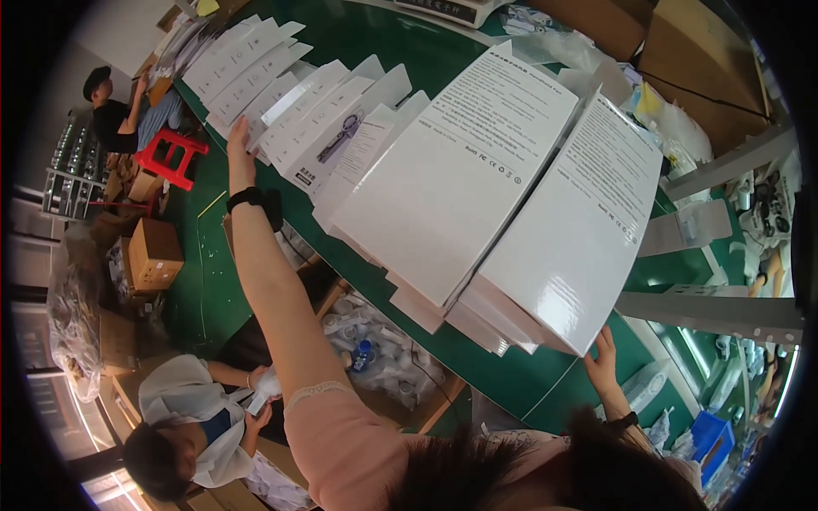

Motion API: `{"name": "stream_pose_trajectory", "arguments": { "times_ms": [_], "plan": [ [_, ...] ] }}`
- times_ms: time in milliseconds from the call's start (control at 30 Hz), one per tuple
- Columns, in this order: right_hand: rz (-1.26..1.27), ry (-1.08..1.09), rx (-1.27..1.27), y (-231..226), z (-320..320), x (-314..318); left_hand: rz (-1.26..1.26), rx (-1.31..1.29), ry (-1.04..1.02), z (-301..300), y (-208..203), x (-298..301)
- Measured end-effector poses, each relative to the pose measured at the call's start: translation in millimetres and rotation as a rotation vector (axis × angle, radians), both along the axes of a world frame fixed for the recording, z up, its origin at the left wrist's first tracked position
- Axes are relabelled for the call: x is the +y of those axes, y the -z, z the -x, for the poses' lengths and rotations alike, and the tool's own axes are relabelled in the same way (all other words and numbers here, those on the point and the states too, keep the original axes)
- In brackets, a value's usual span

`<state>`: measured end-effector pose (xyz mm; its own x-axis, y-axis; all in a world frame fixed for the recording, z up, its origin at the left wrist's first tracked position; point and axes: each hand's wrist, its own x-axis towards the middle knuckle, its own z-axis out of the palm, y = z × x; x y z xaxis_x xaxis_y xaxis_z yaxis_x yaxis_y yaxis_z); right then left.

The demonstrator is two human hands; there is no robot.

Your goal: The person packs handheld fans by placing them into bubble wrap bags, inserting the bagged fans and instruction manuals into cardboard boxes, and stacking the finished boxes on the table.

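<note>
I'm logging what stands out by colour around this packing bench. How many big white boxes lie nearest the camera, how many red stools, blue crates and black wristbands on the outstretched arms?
Large white boxes nearest the camera: 2
Red stool: 1
Blue crate: 1
Black wristbands on the person's arms: 2
Total: 6
The smaller white boxes overlap too much to count.
</note>
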<state>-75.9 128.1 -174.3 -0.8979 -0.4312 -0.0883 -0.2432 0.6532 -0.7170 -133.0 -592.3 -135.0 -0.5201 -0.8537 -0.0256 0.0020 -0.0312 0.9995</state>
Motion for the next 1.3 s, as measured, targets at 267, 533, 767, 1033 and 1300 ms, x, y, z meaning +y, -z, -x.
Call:
{"name": "stream_pose_trajectory", "arguments": {
  "times_ms": [267, 533, 767, 1033, 1300],
  "plan": [
    [0.031, 0.059, -0.087, 13.7, 1.3, -3.7, 0.499, -0.621, 0.234, 18.9, -12.2, -34.2],
    [-0.006, 0.023, 0.0, 9.0, 0.2, -6.8, 0.953, -0.58, 0.0, 20.3, -32.3, -7.8],
    [-0.002, -0.03, -0.002, 2.0, 1.4, -14.1, 1.095, -0.285, -0.306, -15.3, -103.4, 75.0],
    [0.018, -0.101, 0.016, 2.6, 2.1, -19.6, 1.633, -0.183, -0.1, -72.0, -79.6, 192.8],
    [0.008, -0.066, 0.053, -1.3, 3.5, -26.3, 1.336, 0.184, -0.034, -75.0, -73.3, 166.1]
  ]
}}
